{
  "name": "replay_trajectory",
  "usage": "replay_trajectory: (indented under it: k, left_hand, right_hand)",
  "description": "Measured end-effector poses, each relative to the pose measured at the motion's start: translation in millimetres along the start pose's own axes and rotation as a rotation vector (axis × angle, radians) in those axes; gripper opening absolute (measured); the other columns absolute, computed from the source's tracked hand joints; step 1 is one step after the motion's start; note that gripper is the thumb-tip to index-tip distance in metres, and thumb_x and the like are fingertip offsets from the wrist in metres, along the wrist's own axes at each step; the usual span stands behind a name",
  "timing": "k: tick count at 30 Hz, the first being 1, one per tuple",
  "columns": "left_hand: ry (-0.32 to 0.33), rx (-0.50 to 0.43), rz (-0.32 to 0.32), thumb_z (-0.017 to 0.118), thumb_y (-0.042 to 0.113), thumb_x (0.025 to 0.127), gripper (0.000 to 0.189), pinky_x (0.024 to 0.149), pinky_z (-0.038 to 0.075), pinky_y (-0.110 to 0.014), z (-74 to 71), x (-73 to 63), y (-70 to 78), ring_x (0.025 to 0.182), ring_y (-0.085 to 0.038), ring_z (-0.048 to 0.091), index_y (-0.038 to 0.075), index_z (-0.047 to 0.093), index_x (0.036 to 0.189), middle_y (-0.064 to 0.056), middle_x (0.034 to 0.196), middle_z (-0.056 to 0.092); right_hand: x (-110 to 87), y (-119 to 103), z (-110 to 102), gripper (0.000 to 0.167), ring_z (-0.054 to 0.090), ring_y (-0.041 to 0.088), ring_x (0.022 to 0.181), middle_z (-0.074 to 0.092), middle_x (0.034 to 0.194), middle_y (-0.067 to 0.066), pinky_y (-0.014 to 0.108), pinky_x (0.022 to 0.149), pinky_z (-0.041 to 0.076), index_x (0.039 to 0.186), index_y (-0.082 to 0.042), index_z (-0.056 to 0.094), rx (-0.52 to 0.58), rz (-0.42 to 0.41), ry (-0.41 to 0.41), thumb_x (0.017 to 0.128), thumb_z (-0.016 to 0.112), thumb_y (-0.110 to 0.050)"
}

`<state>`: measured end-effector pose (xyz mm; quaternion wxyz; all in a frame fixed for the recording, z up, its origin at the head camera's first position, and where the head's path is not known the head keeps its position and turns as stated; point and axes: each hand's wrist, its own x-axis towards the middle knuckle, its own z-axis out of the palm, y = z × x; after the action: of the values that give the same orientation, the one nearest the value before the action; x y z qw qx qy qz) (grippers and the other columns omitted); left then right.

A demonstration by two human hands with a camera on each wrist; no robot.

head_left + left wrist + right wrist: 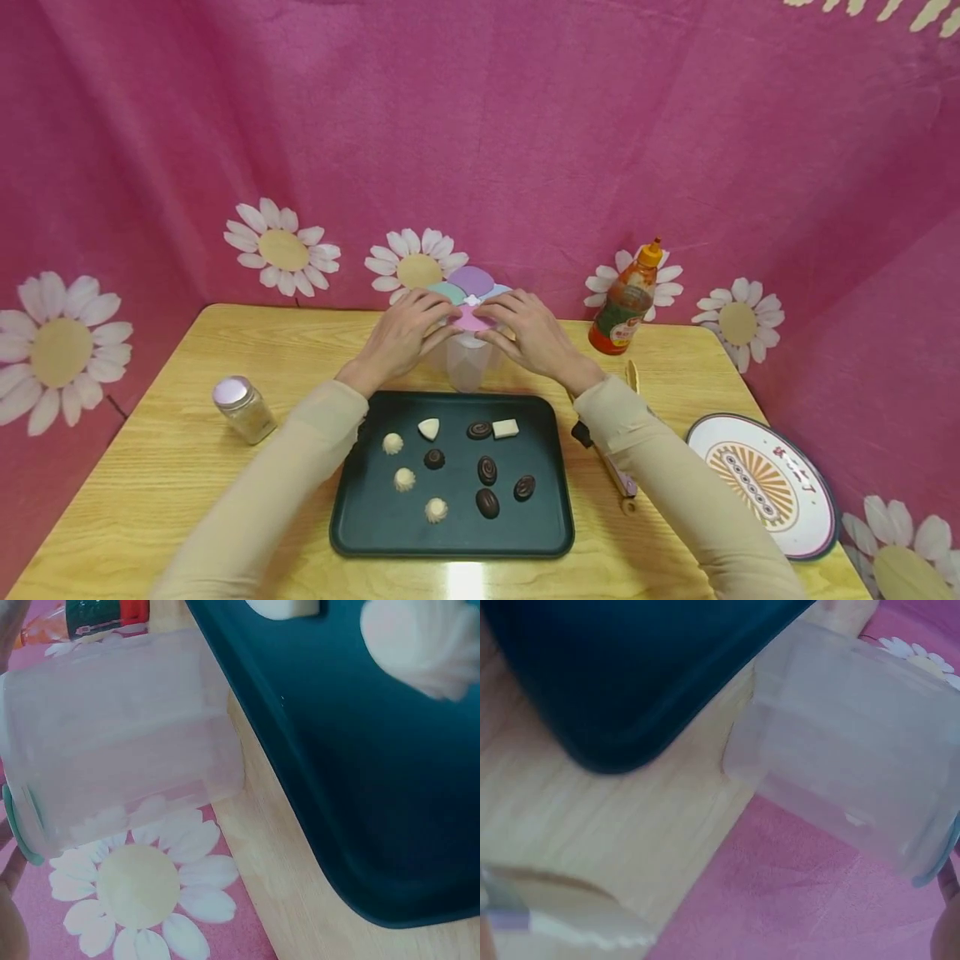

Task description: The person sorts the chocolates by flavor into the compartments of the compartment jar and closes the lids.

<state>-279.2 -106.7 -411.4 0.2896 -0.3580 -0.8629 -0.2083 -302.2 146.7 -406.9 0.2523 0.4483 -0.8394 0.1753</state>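
Note:
A translucent plastic canister (pixel 467 367) stands behind the tray, topped by a petal-shaped lid (pixel 471 283) in purple, pink, blue and teal. My left hand (pixel 412 329) grips the lid's left side, fingers on top and thumb lower at the rim. From the right, my right hand (pixel 528 333) grips it the same way, its fingertips near the left ones. In the left wrist view, the canister (pixel 120 742) shows cloudy walls and a teal lid edge (pixel 26 825). The right wrist view shows the canister (pixel 847 742) upright on the table, close to the tray.
A dark tray (pixel 450 537) holds several white and dark chocolates (pixel 487 502). At left stands a small jar (pixel 246 408) with a pale lid. On the right are a red sauce bottle (pixel 624 308), a slim gold utensil (pixel 632 377) partly under my forearm, and a white oval plate (pixel 802 517).

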Motion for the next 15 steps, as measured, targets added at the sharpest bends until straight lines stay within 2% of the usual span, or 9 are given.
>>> replay_trajectory:
  k: [5,10,15]
  left_hand:
    - [0.050,0.002,-0.011,0.082,0.025,0.092,0.021,0.093,0.059,-0.040,-2.6,3.5,2.4,0.106,-0.027,0.066,0.011,0.076,0.107,-0.008,0.107,0.075]
    - [0.050,0.082,-0.017,0.080,0.025,0.094,0.021,0.095,0.056,-0.043,-3.6,9.0,3.6,0.108,-0.029,0.063,0.010,0.073,0.106,-0.009,0.110,0.072]
    - [0.049,0.134,-0.038,0.080,0.025,0.094,0.023,0.093,0.055,-0.043,-3.2,15.3,2.6,0.106,-0.030,0.063,0.009,0.073,0.109,-0.012,0.109,0.071]
  right_hand:
    - [-1.9,0,1,0.025,0.066,0.028,0.100,0.076,0.109,0.009,0.041,0.088,0.057,0.114,-0.010,0.076,0.033,0.015,0.090,0.092,0.082,-0.020]
    - [-1.4,1,2,0.021,0.066,0.027,0.093,0.076,0.104,0.010,0.041,0.081,0.055,0.109,-0.009,0.076,0.052,0.031,0.165,0.090,0.083,-0.017]
    - [3.5,2,0,0.018,0.063,0.026,0.087,0.075,0.098,0.010,0.040,0.078,0.054,0.108,-0.007,0.076,0.083,0.059,0.205,0.092,0.082,-0.015]
